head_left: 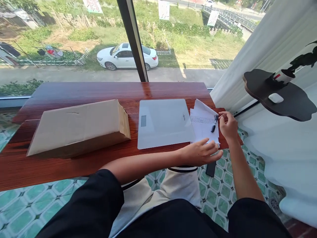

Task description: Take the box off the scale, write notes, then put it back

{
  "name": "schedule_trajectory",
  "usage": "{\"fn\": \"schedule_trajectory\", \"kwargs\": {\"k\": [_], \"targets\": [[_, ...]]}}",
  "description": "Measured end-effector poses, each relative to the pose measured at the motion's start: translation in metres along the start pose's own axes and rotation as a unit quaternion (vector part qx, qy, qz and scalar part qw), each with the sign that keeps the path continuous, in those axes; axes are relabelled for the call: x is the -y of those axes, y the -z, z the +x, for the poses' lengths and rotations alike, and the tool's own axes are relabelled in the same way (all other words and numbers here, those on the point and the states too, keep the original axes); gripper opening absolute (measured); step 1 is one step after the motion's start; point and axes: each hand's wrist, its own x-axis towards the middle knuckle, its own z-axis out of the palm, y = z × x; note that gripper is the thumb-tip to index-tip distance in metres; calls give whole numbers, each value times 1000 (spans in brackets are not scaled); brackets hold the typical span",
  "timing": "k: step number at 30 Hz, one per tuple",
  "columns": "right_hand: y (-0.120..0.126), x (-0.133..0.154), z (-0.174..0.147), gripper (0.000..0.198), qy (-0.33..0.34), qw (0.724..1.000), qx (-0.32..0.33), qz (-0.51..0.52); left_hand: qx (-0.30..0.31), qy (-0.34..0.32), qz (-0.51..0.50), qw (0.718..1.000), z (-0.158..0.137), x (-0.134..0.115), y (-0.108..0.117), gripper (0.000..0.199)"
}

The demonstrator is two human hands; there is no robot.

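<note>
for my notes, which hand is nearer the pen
Right. The right hand is beside the far end of the pen; the left hand is by the near edge of the paper.

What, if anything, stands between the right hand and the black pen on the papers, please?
Nothing visible does: the right hand is close beside the black pen, though whether they touch is unclear.
</note>
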Motion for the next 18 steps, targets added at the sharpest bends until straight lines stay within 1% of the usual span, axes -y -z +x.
{"fn": "schedule_trajectory", "kwargs": {"k": [4, 6, 8, 11, 15, 18], "targets": [[-5, -20, -3, 35, 32, 997, 62, -44, 8, 12, -3, 1000, 21, -6, -25, 42], [-8, -24, -5, 35, 48, 993, 76, -75, 7, 24, -3, 1000, 30, -8, -36, 42], [-12, -27, -8, 35, 55, 990, 77, -103, 13, 41, -7, 999, 39, -9, -44, 42], [-15, -31, -11, 34, 38, 989, 68, -123, 34, 51, -21, 998, 52, -9, -51, 42], [-19, -36, -14, 33, -12, 986, 68, -149, 63, 44, -43, 996, 64, -8, -55, 35], [-21, -36, -14, 33, -17, 981, 82, -174, 77, 67, -57, 993, 67, -8, -60, 30]]}}
